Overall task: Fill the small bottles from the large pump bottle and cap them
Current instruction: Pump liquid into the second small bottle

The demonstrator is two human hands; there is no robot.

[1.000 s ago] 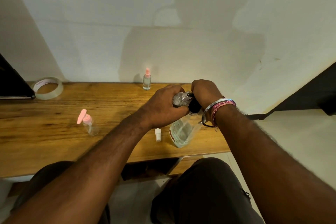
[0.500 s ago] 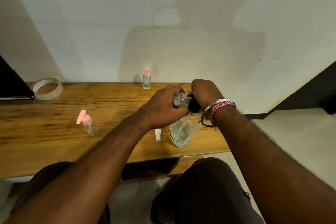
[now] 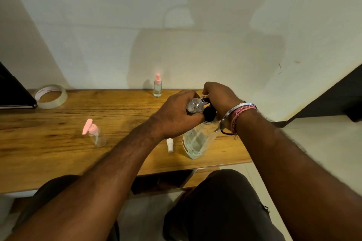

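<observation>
On the wooden table (image 3: 49,148), little differed from half a second earlier: both hands remained at the pump bottle, and the right hand had only shifted slightly at the pump head; every loose item kept its place.

At far left, a dark flat object (image 3: 11,92) lay at the table's back edge. Just beside it, a tape roll (image 3: 51,96) lay flat. Nearer the front, a small bottle with an open pink flip cap (image 3: 95,134) stood tilted in this view, clear and seemingly unfilled. At the back, against the wall, a spray bottle (image 3: 157,86) with a pink top stood upright, well apart from the others.

The left hand (image 3: 176,115) was curled round a small clear bottle (image 3: 194,106), held at the pump's spout; droplets or bubbles showed inside the glass. The fingers hid most of it. Below the left wrist, a white cap (image 3: 170,145) lay on the table, near the pump bottle's base but not touching it.

The pump bottle (image 3: 197,141) stood near the front right edge, clear, with liquid low in it and a black collar (image 3: 209,113). The right hand (image 3: 219,98) gripped the pump head from above, hiding it. A metal bangle (image 3: 233,111) and pink thread band (image 3: 242,113) circled that wrist. Both forearms crossed the foreground above dark trousers (image 3: 221,207).
</observation>
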